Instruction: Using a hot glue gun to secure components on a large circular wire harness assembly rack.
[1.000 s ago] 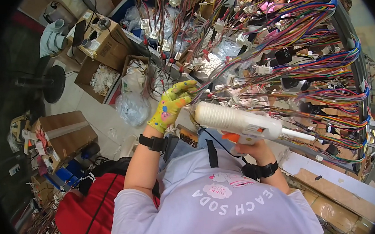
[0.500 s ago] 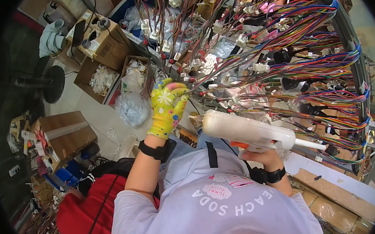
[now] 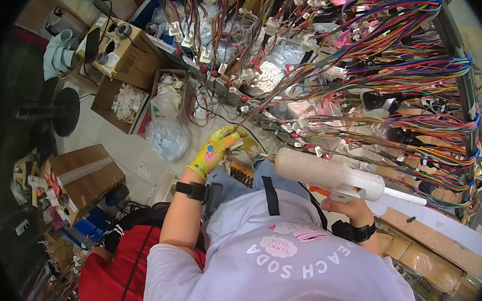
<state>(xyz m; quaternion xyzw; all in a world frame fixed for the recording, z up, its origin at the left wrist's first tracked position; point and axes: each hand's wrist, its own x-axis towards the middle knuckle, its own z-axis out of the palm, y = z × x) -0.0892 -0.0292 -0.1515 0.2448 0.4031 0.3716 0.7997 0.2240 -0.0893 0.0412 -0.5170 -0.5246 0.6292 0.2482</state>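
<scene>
My right hand [image 3: 353, 207], bare, is closed around the handle of a white hot glue gun [image 3: 330, 172]. A white glue stick [image 3: 405, 195] sticks out of its back end, and the nozzle points left toward my other hand. My left hand [image 3: 215, 148] wears a yellow patterned glove, its fingers curled in. Something small and pale shows at its fingertips, too small to name. Just beyond both hands hang many wire harnesses [image 3: 327, 83] with white connectors and red tips. A dark wire [image 3: 257, 139] curves down between the left hand and the nozzle.
A curved dark frame [image 3: 465, 88] carries the wire bundles at the right. Open cardboard boxes [image 3: 131, 111] with white parts and a clear plastic bag [image 3: 169, 138] stand at the far left. A closed carton [image 3: 86, 178] is at the left, and a red cloth [image 3: 120, 273] lies near left.
My left hand has come down toward me, away from the hanging wires, and its fingers have curled in. The glue gun in my right hand has shifted slightly right and nearer.
</scene>
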